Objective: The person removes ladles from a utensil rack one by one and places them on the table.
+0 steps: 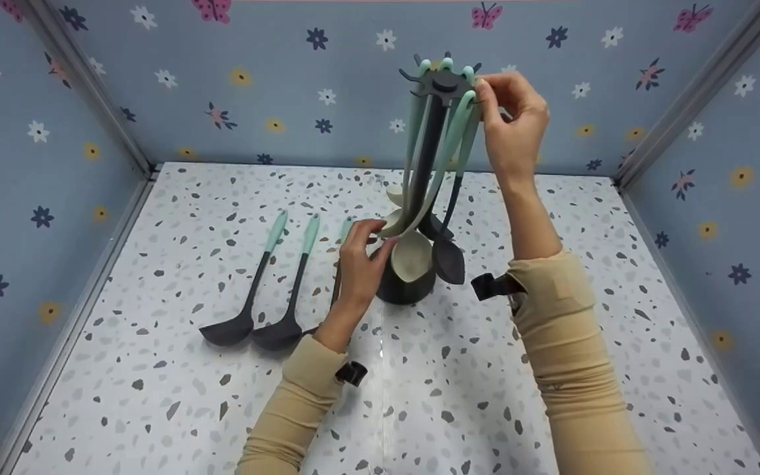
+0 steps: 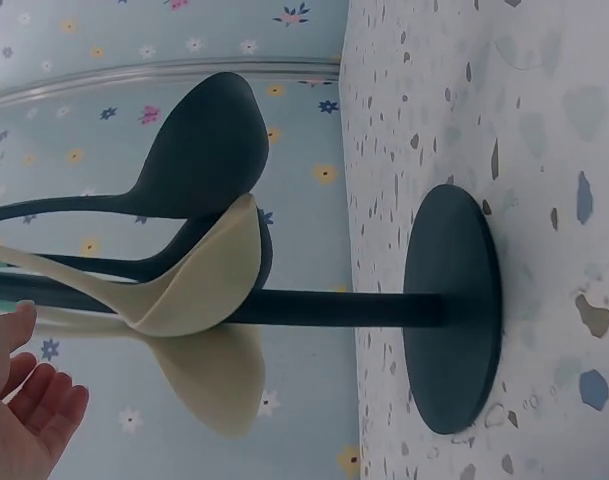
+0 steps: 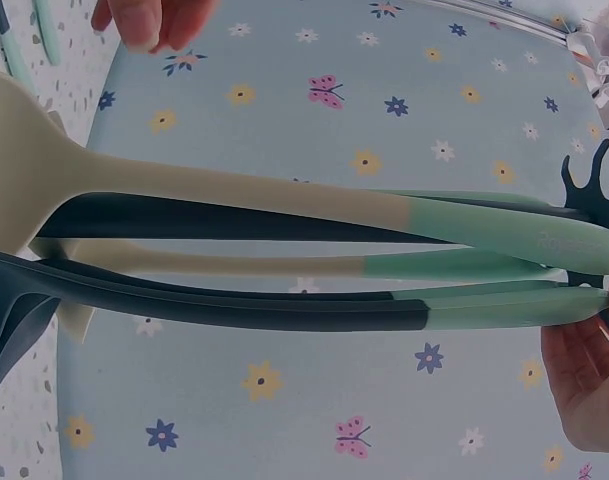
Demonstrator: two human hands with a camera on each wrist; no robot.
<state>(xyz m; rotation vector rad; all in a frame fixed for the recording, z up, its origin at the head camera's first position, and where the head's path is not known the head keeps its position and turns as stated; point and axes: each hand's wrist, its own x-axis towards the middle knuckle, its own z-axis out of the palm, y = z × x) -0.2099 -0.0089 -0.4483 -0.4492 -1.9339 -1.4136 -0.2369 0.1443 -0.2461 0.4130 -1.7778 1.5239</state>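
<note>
A dark utensil stand [image 1: 444,86] with a ring of hooks on top rises from a round base [image 2: 454,310]. Mint-handled utensils hang around its pole. At the top right, my right hand [image 1: 518,112] pinches the mint handle end of a dark spoon [image 1: 449,260] beside a hook. My left hand [image 1: 363,260] is next to the cream utensils, its fingers relaxed and apart with nothing between them. A cream ladle [image 2: 209,275] hangs at the front, with another cream utensil [image 2: 219,385] beside it. More dark heads lie partly hidden behind.
Two dark ladles with mint handles, one [image 1: 238,326] farther left and one [image 1: 284,330] beside it, lie on the speckled table [image 1: 175,277]. A third mint-handled utensil [image 1: 347,227] is partly covered by my left arm. Flower-patterned panels [image 1: 327,79] enclose the back and sides.
</note>
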